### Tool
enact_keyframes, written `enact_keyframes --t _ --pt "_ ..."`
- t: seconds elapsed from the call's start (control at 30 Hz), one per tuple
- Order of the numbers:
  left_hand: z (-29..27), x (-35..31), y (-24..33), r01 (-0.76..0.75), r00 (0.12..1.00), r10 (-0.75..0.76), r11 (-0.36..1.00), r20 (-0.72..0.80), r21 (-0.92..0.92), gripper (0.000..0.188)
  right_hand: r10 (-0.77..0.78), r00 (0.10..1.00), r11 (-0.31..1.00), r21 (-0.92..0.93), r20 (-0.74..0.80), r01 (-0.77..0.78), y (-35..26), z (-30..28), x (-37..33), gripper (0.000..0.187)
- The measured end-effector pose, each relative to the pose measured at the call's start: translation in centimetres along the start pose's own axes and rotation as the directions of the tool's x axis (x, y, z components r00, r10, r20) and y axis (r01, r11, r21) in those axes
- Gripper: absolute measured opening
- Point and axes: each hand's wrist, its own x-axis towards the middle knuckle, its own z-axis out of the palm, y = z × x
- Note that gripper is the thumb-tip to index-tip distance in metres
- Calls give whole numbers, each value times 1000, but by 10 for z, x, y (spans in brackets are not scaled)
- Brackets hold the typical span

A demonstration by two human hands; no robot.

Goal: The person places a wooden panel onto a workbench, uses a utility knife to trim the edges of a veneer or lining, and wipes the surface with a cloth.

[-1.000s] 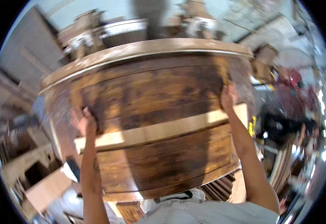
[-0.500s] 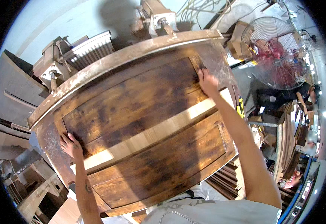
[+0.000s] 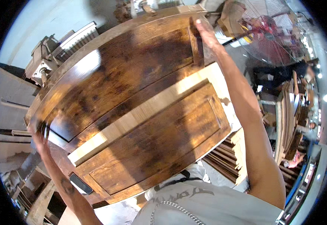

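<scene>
A dark-stained wooden panel with a raised frame is tilted up on the far side of the worktable. My right hand grips its right end, thumb along the edge. At the far left end, my left hand holds the same panel, its fingers smeared by motion. A pale, unstained wood strip lies nearer to me, along the near edge of that panel. A second stained panel rests flat in front of me, touched by neither hand.
A black phone lies beside my left forearm. Machine parts stand along the table's far edge. A large caged fan is at the far right, near a person in dark clothes. Stacked boards stand at the right.
Both hands have moved outward and away from me to the panel's far corners. The far panel has tilted up from lying flat. The view has shifted a little.
</scene>
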Motion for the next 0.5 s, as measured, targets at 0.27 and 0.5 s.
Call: enact_keyframes --t 0.27,0.5 --pt "-111 -278 -7 197 979 -164 919 121 -341 97 8 958 362 892 286 -269 104 -117 -230 95" --pt "-148 -304 -179 168 984 -171 985 -57 -49 93 151 941 761 571 303 -306 196 -75 -317 79"
